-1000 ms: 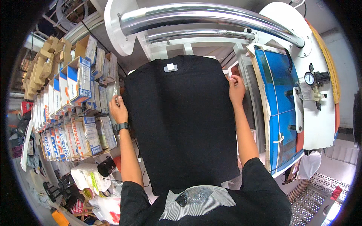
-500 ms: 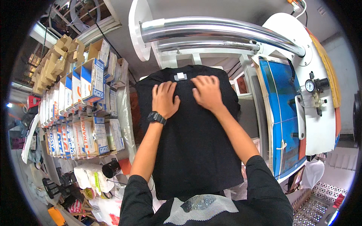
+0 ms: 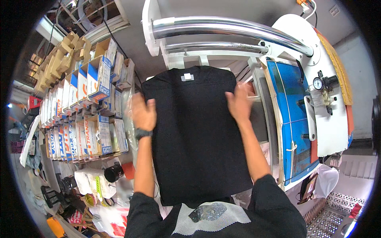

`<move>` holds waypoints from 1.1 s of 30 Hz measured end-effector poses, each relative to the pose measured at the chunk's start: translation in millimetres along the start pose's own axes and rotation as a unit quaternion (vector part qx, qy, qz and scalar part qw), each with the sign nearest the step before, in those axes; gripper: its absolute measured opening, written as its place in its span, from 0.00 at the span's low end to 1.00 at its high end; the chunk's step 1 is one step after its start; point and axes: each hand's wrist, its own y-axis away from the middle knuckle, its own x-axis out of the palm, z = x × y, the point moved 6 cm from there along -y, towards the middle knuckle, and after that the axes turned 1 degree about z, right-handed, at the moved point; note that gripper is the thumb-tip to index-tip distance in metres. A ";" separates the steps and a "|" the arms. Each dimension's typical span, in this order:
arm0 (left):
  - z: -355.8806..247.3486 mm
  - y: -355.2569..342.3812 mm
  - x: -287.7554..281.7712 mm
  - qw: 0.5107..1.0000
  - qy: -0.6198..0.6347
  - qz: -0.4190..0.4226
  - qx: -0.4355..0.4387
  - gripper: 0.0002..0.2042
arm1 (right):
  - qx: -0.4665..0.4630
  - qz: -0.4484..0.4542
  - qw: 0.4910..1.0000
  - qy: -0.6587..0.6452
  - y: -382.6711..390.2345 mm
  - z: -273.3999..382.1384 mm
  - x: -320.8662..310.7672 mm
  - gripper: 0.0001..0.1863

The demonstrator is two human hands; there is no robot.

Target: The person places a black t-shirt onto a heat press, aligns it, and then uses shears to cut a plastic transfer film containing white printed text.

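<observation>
A black T-shirt (image 3: 194,135) lies spread flat in front of me, its neck at the far end with a small pale label (image 3: 187,77). My left hand (image 3: 143,115) is at the shirt's left edge, below the shoulder, fingers stretched and thumb apart. Opposite it, my right hand (image 3: 240,104) is by the right edge, fingers extended and smeared by motion. Neither hand holds anything. Whether they touch the fabric I cannot tell. The shirt's sleeves are not seen spread out; its sides run straight down.
A press machine with chrome bars (image 3: 230,29) stands behind and right of the shirt. Its blue panel (image 3: 293,119) and pressure gauge (image 3: 317,83) are at the right. Shelved cardboard boxes (image 3: 89,91) fill the left side, above a black cup-like object (image 3: 114,173).
Both hands have moved apart, from the shirt's upper chest out to its left and right edges. The shirt's sides now look straighter and narrower at the shoulders.
</observation>
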 end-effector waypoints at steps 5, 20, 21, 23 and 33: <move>97.9 127.5 -39.1 0.960 0.265 0.027 -0.087 0.29 | 0.180 0.156 0.958 -0.162 141.3 -70.5 -72.5 0.29; 164.2 476.8 -22.4 0.738 0.596 0.118 -0.293 0.10 | 0.399 0.315 0.697 -0.507 436.1 -141.7 -139.1 0.15; 158.4 473.9 -27.6 0.707 0.628 0.124 -0.301 0.09 | 0.408 0.288 0.657 -0.565 432.2 -127.2 -143.5 0.14; 143.0 478.3 -30.0 0.678 0.660 0.128 -0.298 0.06 | 0.416 0.283 0.616 -0.606 429.6 -109.5 -156.2 0.12; 159.7 486.6 -52.7 0.739 0.594 0.099 -0.301 0.10 | 0.405 0.286 0.658 -0.567 432.8 -124.0 -172.8 0.10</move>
